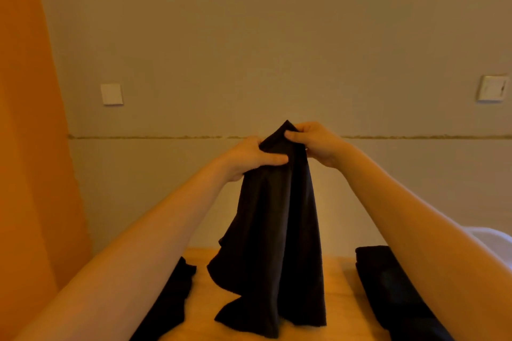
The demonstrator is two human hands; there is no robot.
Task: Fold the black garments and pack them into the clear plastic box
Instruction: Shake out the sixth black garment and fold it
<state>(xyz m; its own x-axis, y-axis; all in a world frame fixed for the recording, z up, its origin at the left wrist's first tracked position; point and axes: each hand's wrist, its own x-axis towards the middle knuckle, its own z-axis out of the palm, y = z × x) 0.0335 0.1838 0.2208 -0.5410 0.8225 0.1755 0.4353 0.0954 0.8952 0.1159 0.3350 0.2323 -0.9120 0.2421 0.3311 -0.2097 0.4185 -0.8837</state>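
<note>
You hold one black garment [273,230] up at centre frame, above the bench [338,299]. Your left hand [249,159] grips its top edge with thumb pressed across the cloth; your right hand [315,144] pinches the same edge just beside it, so both hands are clamped on the garment, close together. The garment hangs with its long axis vertical, gathered top pointing up, loose hem touching the bench at lower centre.

Judgement: the step in hand is straightening before the fold. The next move calls for drawing your hands apart along the top edge and laying the cloth flat.

A folded black pile [388,285] lies at lower right, another black piece [171,302] at lower left. A pale box rim [496,241] shows at the right edge; its contents cannot be told.
</note>
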